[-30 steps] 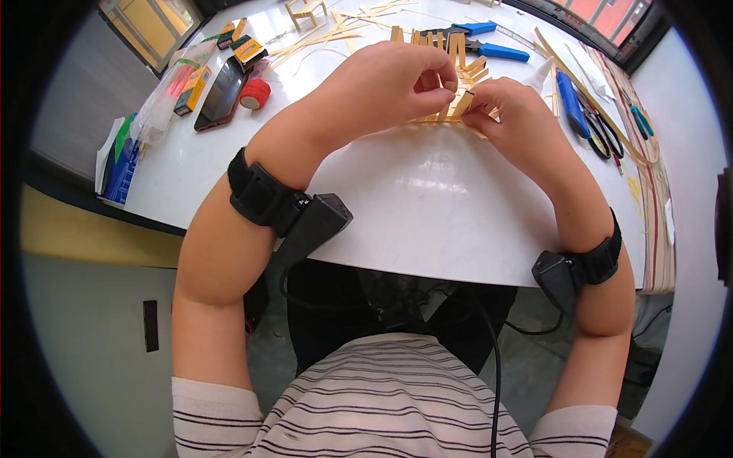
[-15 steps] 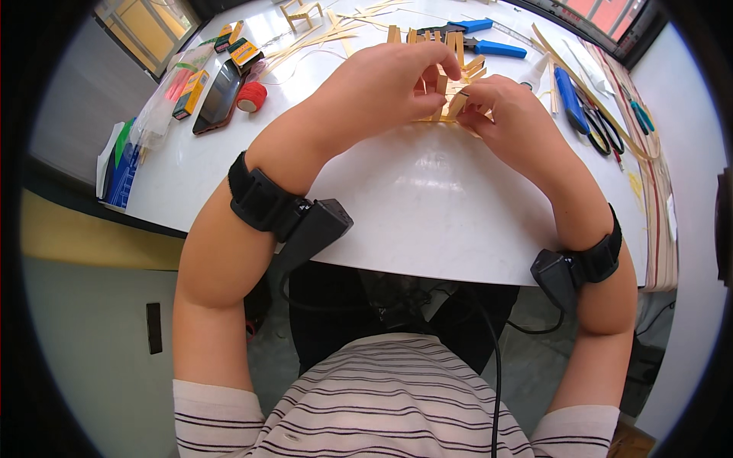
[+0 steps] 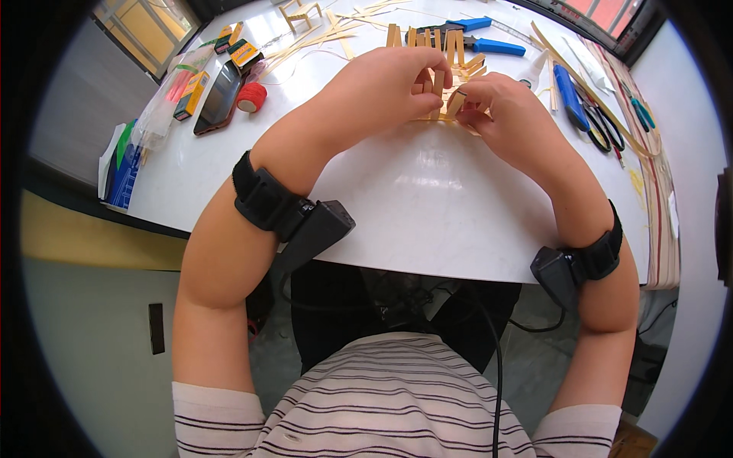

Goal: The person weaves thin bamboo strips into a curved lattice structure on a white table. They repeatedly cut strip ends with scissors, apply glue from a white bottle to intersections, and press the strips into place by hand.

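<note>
A small woven piece of pale bamboo strips [image 3: 460,49], with several strip ends standing upright, sits at the far middle of the table. My left hand [image 3: 385,82] reaches over its left side, thumb and fingers closed around an upright strip [image 3: 438,82]. On its near right side, my right hand [image 3: 500,111] pinches a short, leaning strip [image 3: 456,102] between thumb and fingers. Both hands rest close together at the near edge of the weave, and they hide much of its middle and left part.
Blue-handled pliers [image 3: 500,47] lie behind the weave; a blue cutter [image 3: 571,98] and black scissors [image 3: 603,130] lie right. Loose strips [image 3: 328,37] and a tiny chair frame [image 3: 299,13] are at the back. Left are a phone [image 3: 219,98], red roll [image 3: 252,98] and small boxes [image 3: 191,95].
My left fingers have drawn in slightly around the upright strip. My right hand keeps its pinch in almost the same place.
</note>
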`<state>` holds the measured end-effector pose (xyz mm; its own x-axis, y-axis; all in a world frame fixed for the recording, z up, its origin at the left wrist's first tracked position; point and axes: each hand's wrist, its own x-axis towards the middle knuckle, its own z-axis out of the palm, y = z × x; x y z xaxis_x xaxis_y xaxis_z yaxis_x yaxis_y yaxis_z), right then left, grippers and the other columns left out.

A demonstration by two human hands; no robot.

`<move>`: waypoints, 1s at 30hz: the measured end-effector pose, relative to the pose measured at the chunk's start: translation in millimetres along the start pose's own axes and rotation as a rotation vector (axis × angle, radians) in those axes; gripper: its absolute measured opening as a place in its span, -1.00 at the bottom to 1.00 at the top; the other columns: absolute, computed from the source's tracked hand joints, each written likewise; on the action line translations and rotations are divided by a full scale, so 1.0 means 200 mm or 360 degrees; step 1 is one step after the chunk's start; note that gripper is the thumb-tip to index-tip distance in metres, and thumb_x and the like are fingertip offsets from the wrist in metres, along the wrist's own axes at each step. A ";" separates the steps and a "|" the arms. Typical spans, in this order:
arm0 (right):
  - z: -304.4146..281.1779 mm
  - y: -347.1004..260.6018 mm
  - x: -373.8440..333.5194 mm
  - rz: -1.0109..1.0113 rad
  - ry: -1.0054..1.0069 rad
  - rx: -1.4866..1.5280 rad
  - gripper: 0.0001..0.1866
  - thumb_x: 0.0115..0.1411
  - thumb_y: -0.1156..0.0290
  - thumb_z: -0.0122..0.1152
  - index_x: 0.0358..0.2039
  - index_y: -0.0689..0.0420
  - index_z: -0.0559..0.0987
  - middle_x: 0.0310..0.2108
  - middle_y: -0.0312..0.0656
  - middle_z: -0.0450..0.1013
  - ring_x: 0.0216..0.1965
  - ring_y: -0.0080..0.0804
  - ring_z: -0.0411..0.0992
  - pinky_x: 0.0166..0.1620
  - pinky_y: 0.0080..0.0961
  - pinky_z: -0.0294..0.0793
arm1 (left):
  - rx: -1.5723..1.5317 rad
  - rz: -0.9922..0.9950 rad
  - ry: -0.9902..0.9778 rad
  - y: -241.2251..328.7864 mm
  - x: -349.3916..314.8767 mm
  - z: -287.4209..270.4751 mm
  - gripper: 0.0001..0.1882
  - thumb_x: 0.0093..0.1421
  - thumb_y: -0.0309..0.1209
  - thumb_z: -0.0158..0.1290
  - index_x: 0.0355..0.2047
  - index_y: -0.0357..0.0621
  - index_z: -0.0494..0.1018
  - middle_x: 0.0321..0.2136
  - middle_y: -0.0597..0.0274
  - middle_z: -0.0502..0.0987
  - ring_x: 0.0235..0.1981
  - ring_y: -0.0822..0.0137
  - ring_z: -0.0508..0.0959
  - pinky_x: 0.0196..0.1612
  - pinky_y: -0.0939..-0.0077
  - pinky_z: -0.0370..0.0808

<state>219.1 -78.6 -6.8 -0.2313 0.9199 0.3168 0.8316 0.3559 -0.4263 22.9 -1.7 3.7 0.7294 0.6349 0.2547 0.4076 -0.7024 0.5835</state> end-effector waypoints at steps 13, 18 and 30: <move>-0.01 0.01 0.00 0.0041 0.0021 0.0060 -0.91 0.16 0.52 0.23 -0.34 0.24 0.64 -0.37 -0.02 0.56 -0.22 -0.10 0.51 -0.10 -0.24 0.50 | -0.0048 0.0320 0.0110 -0.01 -0.01 -0.04 -0.76 0.23 -0.33 0.25 -0.17 -0.20 0.61 -0.38 0.24 0.67 -0.30 0.40 0.65 -0.10 0.49 0.54; 0.00 0.00 0.00 0.0035 0.0020 0.0051 -0.91 0.17 0.51 0.23 -0.35 0.24 0.65 -0.37 -0.01 0.55 -0.21 -0.08 0.51 -0.10 -0.23 0.50 | -0.0019 0.0314 0.0099 -0.03 0.00 -0.03 -0.77 0.22 -0.33 0.26 -0.20 -0.22 0.61 -0.37 0.23 0.67 -0.30 0.40 0.65 -0.08 0.50 0.54; 0.00 0.01 -0.01 0.0035 0.0025 0.0065 -0.89 0.18 0.50 0.21 -0.35 0.25 0.65 -0.37 -0.01 0.56 -0.21 -0.08 0.51 -0.10 -0.23 0.50 | -0.0148 0.0287 0.0172 0.00 -0.01 -0.03 -0.74 0.24 -0.26 0.26 -0.28 -0.24 0.63 -0.41 0.23 0.65 -0.33 0.39 0.61 -0.13 0.49 0.52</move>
<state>220.6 -79.3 -6.9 -0.2050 0.9250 0.3198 0.8151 0.3423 -0.4674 18.1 -0.7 7.4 0.7206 0.5362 0.4396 0.2198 -0.7780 0.5885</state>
